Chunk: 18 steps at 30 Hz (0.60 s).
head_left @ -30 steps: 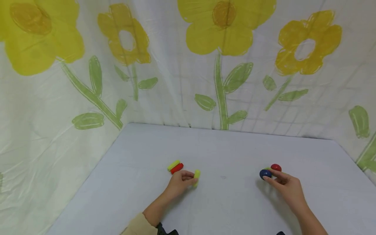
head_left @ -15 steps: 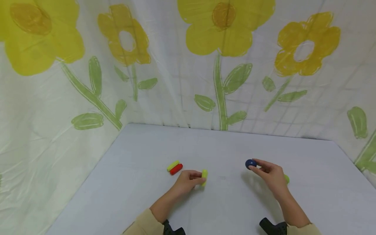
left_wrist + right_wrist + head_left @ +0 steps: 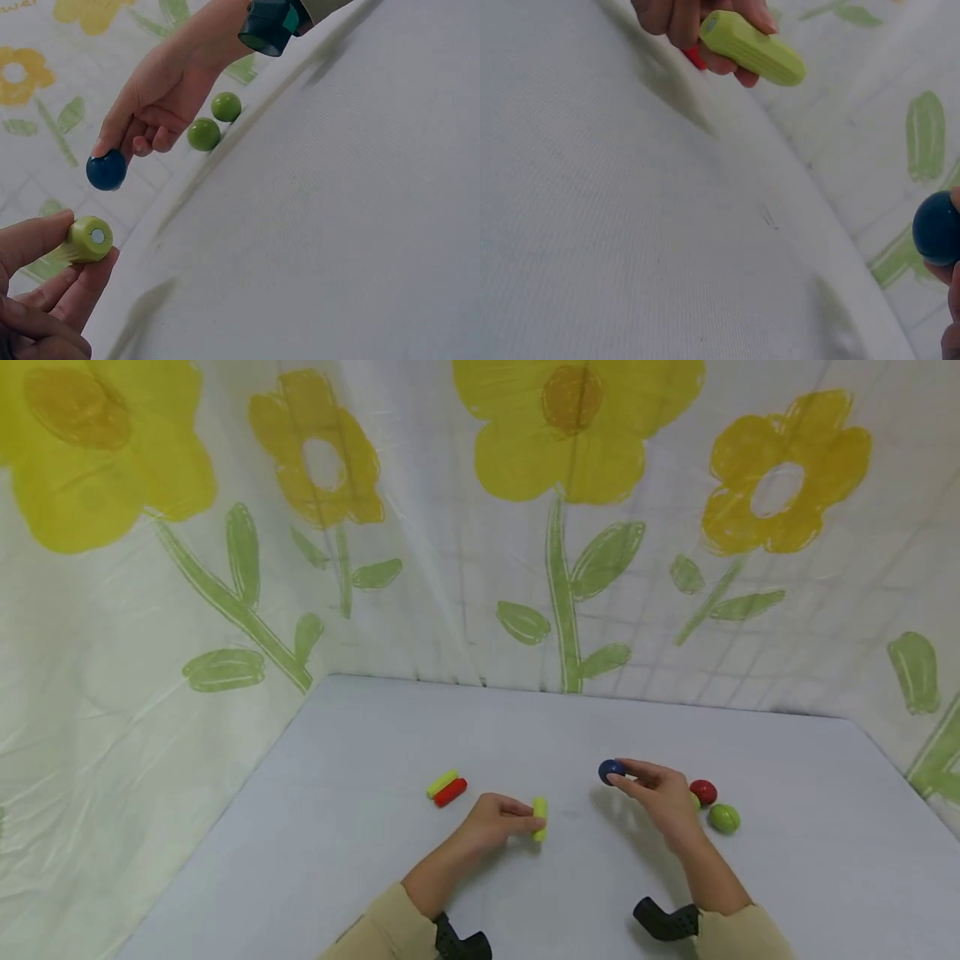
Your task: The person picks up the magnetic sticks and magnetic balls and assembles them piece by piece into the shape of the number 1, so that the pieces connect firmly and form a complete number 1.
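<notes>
In the head view my left hand [image 3: 491, 823] pinches a yellow-green building rod [image 3: 540, 819] between thumb and fingers, above the white table. The left wrist view shows a round silver disc on the end of this rod [image 3: 91, 238]. To its right, my right hand [image 3: 662, 795] holds a dark blue ball [image 3: 611, 772] by the fingertips. The ball and the rod are apart, with a short gap between them. In the right wrist view the blue ball [image 3: 937, 227] is cut by the frame edge, and the rod [image 3: 751, 48] shows grooved sides.
A second yellow-green rod [image 3: 442, 783] and a red rod [image 3: 451, 792] lie side by side left of the hands. Beyond the right wrist rest a red ball [image 3: 703, 792] and two green balls [image 3: 724, 818], one partly hidden. A flower-printed curtain [image 3: 427, 635] hangs behind the table [image 3: 375, 735].
My right hand has carried the blue ball leftward and away from the other balls, which now show. My left hand has moved right with the yellow-green rod. The gap between them has narrowed.
</notes>
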Tool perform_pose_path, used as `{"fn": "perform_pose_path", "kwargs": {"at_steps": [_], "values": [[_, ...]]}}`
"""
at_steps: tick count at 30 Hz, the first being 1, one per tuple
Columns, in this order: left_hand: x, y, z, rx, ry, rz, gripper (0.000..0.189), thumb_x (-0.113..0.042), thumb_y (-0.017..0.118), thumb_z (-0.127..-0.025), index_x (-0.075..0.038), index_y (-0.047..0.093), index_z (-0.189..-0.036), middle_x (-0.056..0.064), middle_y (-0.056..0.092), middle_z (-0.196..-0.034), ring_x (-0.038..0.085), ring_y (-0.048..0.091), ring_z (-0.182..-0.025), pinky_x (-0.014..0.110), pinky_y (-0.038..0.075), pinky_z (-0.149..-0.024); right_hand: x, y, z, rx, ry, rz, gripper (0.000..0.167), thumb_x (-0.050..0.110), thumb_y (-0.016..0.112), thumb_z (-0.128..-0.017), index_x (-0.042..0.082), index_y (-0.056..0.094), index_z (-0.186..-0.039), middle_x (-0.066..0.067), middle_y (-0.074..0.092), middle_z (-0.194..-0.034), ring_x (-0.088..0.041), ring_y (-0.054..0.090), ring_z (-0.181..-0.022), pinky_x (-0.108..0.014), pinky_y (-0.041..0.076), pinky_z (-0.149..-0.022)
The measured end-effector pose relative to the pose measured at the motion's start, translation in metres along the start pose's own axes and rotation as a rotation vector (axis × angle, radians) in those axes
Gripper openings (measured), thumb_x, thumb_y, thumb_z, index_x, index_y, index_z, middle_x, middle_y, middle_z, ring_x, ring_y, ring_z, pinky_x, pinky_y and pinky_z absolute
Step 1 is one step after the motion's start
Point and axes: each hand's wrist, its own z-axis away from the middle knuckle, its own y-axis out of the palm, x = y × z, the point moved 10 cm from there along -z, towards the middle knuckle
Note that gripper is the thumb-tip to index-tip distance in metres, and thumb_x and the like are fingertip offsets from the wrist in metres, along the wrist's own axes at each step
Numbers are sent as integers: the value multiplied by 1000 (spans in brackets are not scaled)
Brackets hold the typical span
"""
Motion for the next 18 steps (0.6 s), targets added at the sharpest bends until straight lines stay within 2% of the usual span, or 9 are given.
{"fn": "perform_pose_path", "kwargs": {"at_steps": [6, 11, 18], "values": [[-3, 8, -3, 7, 0, 12, 27, -25, 76, -76, -3, 73, -92, 1, 69, -86, 11, 49, -78, 24, 37, -65, 2, 14, -8, 25, 3, -45, 59, 43, 70, -80, 8, 58, -126, -14, 57, -127, -14, 47, -93, -21, 45, -72], [-7, 12, -8, 22, 10, 8, 26, -26, 76, -77, -4, 73, -92, 0, 68, -87, 12, 48, -79, 25, 36, -65, 8, 26, -14, 40, -9, -75, 57, 41, 70, -81, 7, 59, -125, -14, 57, -127, -15, 52, -99, -21, 48, -79], [-10, 13, -15, 14, 29, 8, 27, -25, 75, -78, -3, 73, -91, 3, 69, -87, 12, 50, -78, 24, 37, -64, 11, 43, -22, 46, -31, -127, 51, 34, 71, -81, 5, 61, -122, -15, 60, -125, -13, 57, -98, -20, 49, -78]]}}
